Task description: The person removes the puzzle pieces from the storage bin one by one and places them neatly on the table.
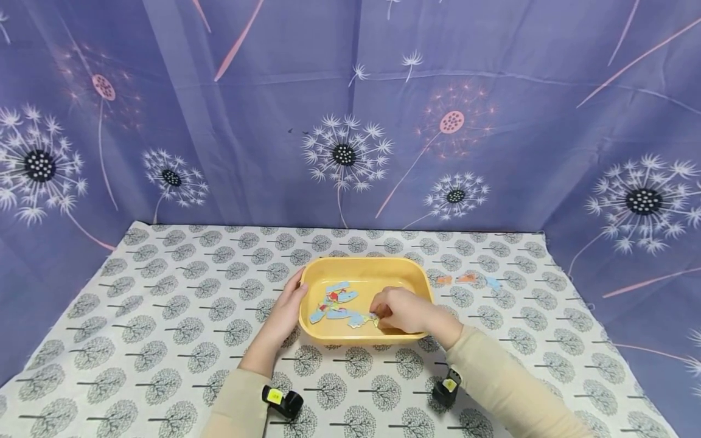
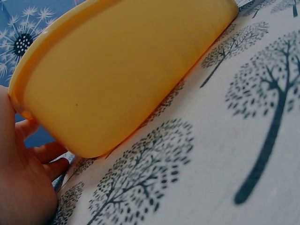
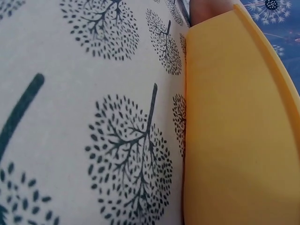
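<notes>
A yellow plastic tub (image 1: 361, 339) stands on the cloth, and my left hand (image 1: 286, 310) grips its left end, thumb at the rim and fingers outside. In the left wrist view, the bent fingers of this hand (image 2: 33, 173) lie against the tub's outer wall (image 2: 126, 70). My right hand (image 1: 402, 309) reaches inside the tub with its fingers bent down, pinching a small flat puzzle piece (image 1: 375, 319); its fingertips are partly hidden. Several light-blue, red and yellow puzzle pieces (image 1: 335, 298) lie overlapping at the tub's left. The right wrist view shows mainly the tub's front wall (image 3: 239, 122).
To the right of the tub lie orange pieces (image 1: 467, 278) and a light-blue piece (image 1: 494, 283). A white tree-print cloth (image 1: 181, 365) covers the table, with a purple dandelion curtain (image 1: 263, 121) behind and at the sides. Each wrist wears a black camera (image 1: 283, 403).
</notes>
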`<action>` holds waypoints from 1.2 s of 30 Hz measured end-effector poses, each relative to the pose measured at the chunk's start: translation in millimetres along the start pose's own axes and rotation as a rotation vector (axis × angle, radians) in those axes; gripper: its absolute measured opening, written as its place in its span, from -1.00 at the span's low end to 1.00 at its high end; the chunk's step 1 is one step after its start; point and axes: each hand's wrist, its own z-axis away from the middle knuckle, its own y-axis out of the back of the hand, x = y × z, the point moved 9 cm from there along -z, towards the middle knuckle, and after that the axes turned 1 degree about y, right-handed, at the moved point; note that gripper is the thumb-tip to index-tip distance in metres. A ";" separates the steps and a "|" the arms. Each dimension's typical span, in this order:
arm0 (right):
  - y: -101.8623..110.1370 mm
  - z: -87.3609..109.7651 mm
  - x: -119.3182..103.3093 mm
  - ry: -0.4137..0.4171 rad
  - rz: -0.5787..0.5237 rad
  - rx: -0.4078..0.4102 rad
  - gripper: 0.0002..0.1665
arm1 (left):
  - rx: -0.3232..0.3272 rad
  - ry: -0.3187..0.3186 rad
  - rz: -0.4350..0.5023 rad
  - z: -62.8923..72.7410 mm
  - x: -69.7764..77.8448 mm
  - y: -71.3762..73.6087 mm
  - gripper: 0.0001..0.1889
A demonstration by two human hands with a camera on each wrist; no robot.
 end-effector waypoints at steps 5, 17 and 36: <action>0.8 1.7 -0.2 -0.006 -0.049 0.016 -0.78 | -0.010 -0.003 0.003 -0.7 0.9 -1.5 -0.45; 13.7 9.8 -0.9 0.059 -0.278 0.118 -0.94 | -0.014 -0.003 0.018 -0.8 -0.1 -4.2 -0.43; 47.4 38.6 30.9 -0.075 -0.604 0.305 -0.84 | -0.010 0.006 -0.003 -1.7 -4.6 -0.3 -0.43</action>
